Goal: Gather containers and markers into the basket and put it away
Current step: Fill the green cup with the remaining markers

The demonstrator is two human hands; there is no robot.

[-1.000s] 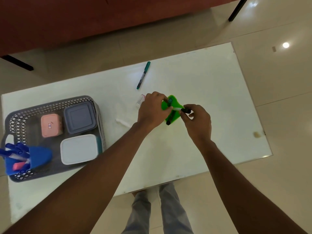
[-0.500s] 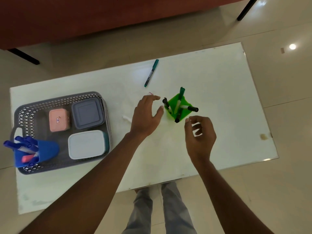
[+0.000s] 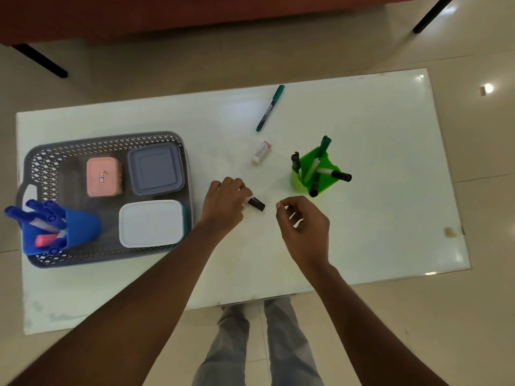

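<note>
A grey mesh basket (image 3: 44,160) sits at the table's left and holds a pink box (image 3: 102,176), a grey lidded box (image 3: 156,169), a white lidded box (image 3: 152,222) and a blue cup (image 3: 80,228) of blue markers. My left hand (image 3: 225,204) closes on a black-capped marker (image 3: 255,204) lying just right of the basket. My right hand (image 3: 303,225) hovers beside it, fingers loosely curled, holding nothing. A green cup (image 3: 301,181) with several markers stands to the right. A loose teal marker (image 3: 270,108) lies further back.
A small white eraser (image 3: 262,152) lies between the teal marker and my hands. The white table (image 3: 390,162) ends near my legs. A red-brown piece of furniture (image 3: 167,12) with black legs stands beyond it on the tiled floor.
Both hands left the green cup. My left hand moved left and down onto the black-capped marker on the table; my right hand drew back toward me.
</note>
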